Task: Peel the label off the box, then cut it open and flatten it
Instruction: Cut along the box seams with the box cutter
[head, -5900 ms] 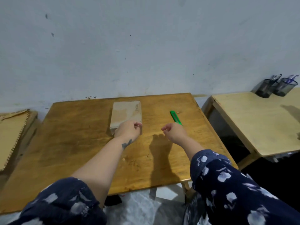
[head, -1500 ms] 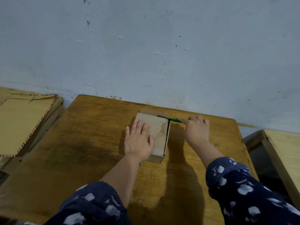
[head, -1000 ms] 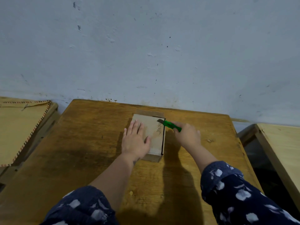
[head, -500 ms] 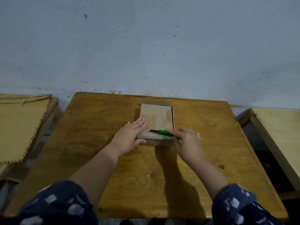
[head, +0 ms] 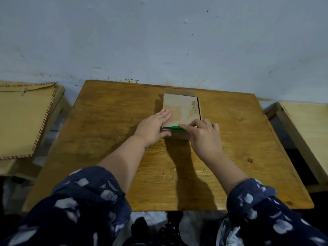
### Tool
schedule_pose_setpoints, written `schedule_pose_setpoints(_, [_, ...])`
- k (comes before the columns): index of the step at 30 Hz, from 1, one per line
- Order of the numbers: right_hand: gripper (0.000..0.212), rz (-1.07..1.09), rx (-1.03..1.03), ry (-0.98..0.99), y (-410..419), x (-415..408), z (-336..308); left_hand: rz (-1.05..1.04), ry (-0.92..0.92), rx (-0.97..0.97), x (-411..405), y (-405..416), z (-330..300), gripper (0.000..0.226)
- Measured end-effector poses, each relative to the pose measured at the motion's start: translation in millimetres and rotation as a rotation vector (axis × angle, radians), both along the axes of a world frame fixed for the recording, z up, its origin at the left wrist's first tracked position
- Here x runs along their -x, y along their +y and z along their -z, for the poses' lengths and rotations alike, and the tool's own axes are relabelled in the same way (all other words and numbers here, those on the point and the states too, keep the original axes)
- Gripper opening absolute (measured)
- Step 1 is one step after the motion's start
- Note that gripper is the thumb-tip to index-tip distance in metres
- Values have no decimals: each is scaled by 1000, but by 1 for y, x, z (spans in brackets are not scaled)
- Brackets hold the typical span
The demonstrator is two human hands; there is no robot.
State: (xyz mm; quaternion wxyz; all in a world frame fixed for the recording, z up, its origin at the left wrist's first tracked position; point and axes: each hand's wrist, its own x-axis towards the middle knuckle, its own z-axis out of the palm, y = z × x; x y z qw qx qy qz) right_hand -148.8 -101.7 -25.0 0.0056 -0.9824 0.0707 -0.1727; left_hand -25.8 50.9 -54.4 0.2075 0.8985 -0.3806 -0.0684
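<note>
A flat brown cardboard box (head: 179, 109) lies on the wooden table (head: 106, 121) near the wall, with handwriting along its right side. My left hand (head: 152, 127) presses flat against the box's near left corner, fingers spread. My right hand (head: 204, 137) grips a green utility knife (head: 177, 128) laid along the box's near top edge, its tip pointing left toward my left hand. A dark slit runs down the box's right edge and another shows along the near edge.
A large brown envelope (head: 23, 119) with a striped border lies on a low surface to the left. A pale wooden table (head: 307, 128) stands to the right across a gap. The wall rises just behind the box.
The knife has slid left along the box's near edge toward my left hand. My left hand has moved from the top of the box to its near left corner.
</note>
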Motion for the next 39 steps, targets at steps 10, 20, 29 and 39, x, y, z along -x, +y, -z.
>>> schedule_pose_setpoints(10, [42,40,115,63,-20,7,-9,43,-35,-74,-1,-1,-4,79])
schedule_pose_setpoints(20, [52,138,90,91,-43,25,-8,55,-51,-132,0,-2,-7,78])
schedule_pose_setpoints(29, [53,185,82,105,-51,34,-10,45,-66,-167,2,-4,-10,78])
schedule_pose_setpoints(39, [51,248,77,161,-68,43,-18,36,-75,-175,4,-4,-10,77])
